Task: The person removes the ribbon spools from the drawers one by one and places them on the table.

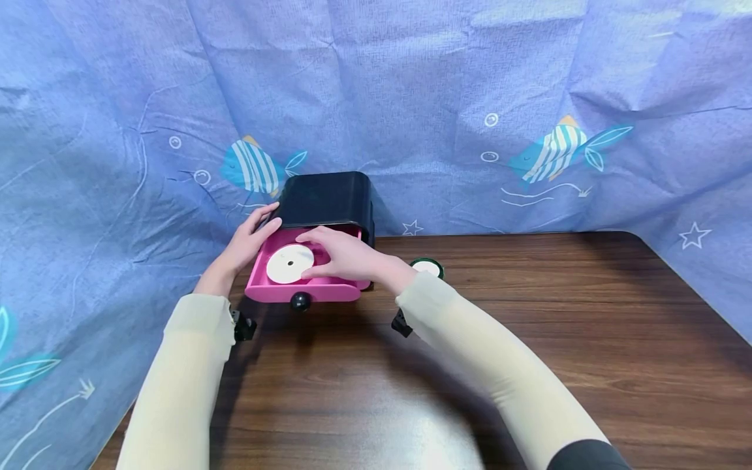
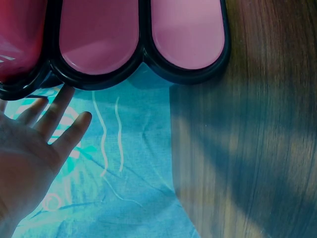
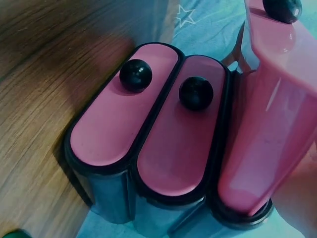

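Observation:
A black cabinet stands near the back of the table, its pink top drawer pulled out by a black knob's side. Inside that drawer lies a white disc with a small centre hole. My right hand reaches over the drawer's right side, its thumb at the disc's near edge and a fingertip just past the far edge; a strip of pink shows between fingertip and disc. At the cabinet's left side, my left hand rests with fingers spread, fingertips against the black casing.
Below the open drawer are two shut pink drawers, the middle one and the bottom one, with black knobs. A green-rimmed white round thing lies right of the cabinet, partly behind my right forearm. Blue fish-printed cloth hangs behind the wooden table.

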Motion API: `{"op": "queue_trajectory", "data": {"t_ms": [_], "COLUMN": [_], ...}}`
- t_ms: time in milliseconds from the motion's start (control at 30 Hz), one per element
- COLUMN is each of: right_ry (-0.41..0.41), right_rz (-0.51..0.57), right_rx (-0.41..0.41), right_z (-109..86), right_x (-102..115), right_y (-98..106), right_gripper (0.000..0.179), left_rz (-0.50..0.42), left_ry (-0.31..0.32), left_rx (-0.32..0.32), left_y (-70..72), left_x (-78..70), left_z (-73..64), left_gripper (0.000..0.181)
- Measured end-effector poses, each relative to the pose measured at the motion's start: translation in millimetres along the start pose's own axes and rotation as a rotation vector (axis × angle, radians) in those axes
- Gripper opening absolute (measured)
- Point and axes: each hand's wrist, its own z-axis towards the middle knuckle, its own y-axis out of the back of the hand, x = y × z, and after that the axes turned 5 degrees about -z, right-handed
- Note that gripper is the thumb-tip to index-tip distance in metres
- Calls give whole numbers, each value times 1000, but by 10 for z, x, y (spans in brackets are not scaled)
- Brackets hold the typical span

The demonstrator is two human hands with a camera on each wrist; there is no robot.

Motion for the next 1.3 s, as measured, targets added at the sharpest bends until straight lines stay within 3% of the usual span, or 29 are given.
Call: {"op": "queue_trajectory", "data": {"t_ms": [433,867,1167,1300], "right_ry": [-59,-18,-14,-16], "right_rz": [-76,-58,-54,-55], "right_rx": [92,158,155,147], "right_z": [195,281,272,279], "right_x": [22,71,81,77], "right_y": [-63,-94,-78,-90], "right_gripper": [86,86,81,80], "left_rz": [2,-7,-16,-26], "left_ry": [-4,-20,-15,4], "left_rx": [9,4,6,20], "left_y": [4,-10,-14,-40], "left_x": [5,25,21,-198], "left_z": [-17,-1,7,-125], "left_gripper": [67,65,66,64]}}
